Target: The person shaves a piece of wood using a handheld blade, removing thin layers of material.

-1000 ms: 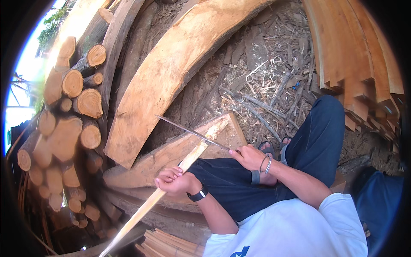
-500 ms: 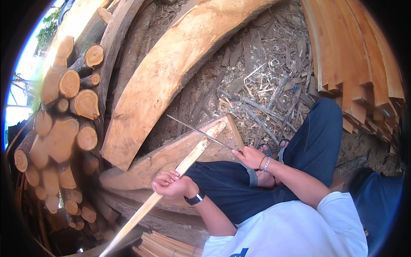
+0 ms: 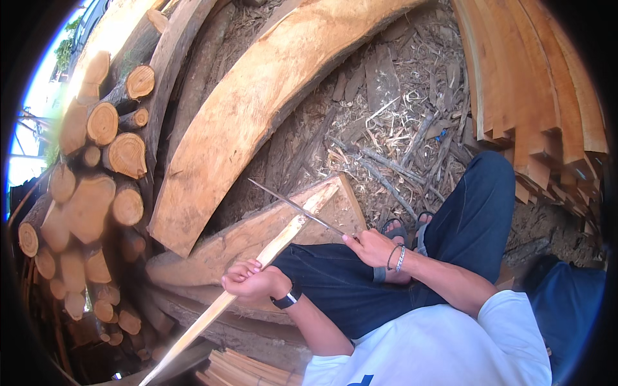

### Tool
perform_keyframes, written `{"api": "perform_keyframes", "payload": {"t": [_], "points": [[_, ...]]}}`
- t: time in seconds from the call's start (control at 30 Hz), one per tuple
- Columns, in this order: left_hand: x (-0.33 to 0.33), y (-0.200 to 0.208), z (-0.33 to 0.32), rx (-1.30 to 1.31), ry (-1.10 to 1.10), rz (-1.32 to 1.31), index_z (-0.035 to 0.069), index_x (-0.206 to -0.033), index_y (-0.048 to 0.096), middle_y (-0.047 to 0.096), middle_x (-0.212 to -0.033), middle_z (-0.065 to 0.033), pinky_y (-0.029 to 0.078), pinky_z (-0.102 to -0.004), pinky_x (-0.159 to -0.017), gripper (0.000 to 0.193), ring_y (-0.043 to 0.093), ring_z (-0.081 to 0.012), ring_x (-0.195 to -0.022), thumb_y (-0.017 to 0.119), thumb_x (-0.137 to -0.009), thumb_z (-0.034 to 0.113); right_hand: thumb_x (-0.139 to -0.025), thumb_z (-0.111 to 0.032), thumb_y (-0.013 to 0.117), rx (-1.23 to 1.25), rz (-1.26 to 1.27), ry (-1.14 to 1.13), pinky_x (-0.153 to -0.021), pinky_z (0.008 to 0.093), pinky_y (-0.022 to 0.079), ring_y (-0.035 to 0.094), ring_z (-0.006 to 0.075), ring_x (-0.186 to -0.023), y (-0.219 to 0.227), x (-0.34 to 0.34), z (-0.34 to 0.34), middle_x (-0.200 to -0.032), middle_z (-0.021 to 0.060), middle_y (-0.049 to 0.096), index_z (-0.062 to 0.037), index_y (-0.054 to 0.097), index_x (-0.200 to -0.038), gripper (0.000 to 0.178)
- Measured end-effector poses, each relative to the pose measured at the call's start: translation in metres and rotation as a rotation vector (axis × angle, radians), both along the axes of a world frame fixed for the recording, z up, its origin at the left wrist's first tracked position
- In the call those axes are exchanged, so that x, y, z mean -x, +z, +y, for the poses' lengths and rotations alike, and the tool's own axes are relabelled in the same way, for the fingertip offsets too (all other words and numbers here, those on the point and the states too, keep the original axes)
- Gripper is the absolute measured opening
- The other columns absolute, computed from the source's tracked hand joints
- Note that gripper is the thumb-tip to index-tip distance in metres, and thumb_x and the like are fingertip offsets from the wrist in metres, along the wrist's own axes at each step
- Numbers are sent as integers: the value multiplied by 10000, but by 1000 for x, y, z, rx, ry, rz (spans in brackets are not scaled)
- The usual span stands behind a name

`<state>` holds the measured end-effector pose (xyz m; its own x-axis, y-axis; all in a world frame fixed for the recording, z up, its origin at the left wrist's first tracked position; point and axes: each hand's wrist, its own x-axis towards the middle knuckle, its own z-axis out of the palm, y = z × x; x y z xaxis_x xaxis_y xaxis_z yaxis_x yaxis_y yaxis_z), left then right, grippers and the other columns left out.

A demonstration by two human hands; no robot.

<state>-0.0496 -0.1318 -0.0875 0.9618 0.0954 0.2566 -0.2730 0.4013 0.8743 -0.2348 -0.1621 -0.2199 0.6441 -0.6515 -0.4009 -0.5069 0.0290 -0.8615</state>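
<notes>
- Bare ground (image 3: 418, 90), littered with bark, sticks and pale shavings (image 3: 370, 132), spreads from the centre toward 1 o'clock.
- At 9 o'clock, a pile of cut logs (image 3: 127, 154) shows its round sawn ends.
- At 2 o'clock, a stack of reddish-brown planks (image 3: 521, 71) has its ends stepped unevenly.
- A large curved slab (image 3: 257, 96) sweeps anticlockwise from 1 o'clock to between 8 and 9 o'clock; just below its near end lies a lower slab (image 3: 199, 260).
- Long and pale, the wooden strip (image 3: 277, 244) slants from the centre, over the lower slab, out toward between 7 and 8 o'clock.
- At 7 o'clock, the left hand (image 3: 254, 281) has its fingers curled round the strip; a dark wristband (image 3: 288, 297) sits behind it.
- At 4 o'clock, the right hand (image 3: 373, 248) has its fingers closed on the near end of a thin blade (image 3: 293, 204), with bracelets (image 3: 400, 257) at the wrist.
- Tip toward 10 o'clock, the blade crosses the strip near its upper end; whether they touch, I cannot tell.
- Between 6 and 7 o'clock lie thin wooden slats (image 3: 251, 370).
</notes>
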Motion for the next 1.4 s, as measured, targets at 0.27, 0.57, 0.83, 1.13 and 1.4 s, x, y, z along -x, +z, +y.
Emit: {"api": "perform_keyframes", "payload": {"t": [0.27,0.57,0.83,1.13,1.4], "points": [[4,3,-5,-7,24,-10,157,-565,220,236,-476,9,221,-238,-381,405,203,-102,-394,394,-920,243,-975,-521,337,-28,-29,-13,-689,499,492,619,467,-693,-3,-2,2,-637,331,567,104,610,-681,742],[11,6,-10,-2,42,-3,156,-557,220,231,-476,10,220,-239,-381,416,200,-105,-394,403,-921,238,-982,-505,331,-40,-59,-20,-690,498,486,617,460,-692,5,5,3,-645,293,587,75,615,-694,708],[-3,3,-7,42,7,0,156,-551,235,271,-470,2,237,-248,-371,417,245,-107,-375,438,-908,222,-986,-539,294,-228,-148,-29,-544,429,495,600,342,-487,4,1,3,-498,205,540,52,549,-581,761],[1,-3,1,59,-98,-63,166,-557,230,246,-464,12,203,-227,-341,409,235,-97,-358,420,-917,211,-997,-535,236,-345,-233,-112,-437,342,481,549,217,-354,-2,5,-4,-409,115,491,25,490,-497,793],[20,-4,-4,58,-140,-116,155,-596,247,241,-477,16,203,-222,-343,379,238,-90,-365,418,-928,217,-994,-488,307,-41,-202,-180,-612,480,471,595,442,-593,4,-4,11,-544,286,523,92,537,-590,744]]}}
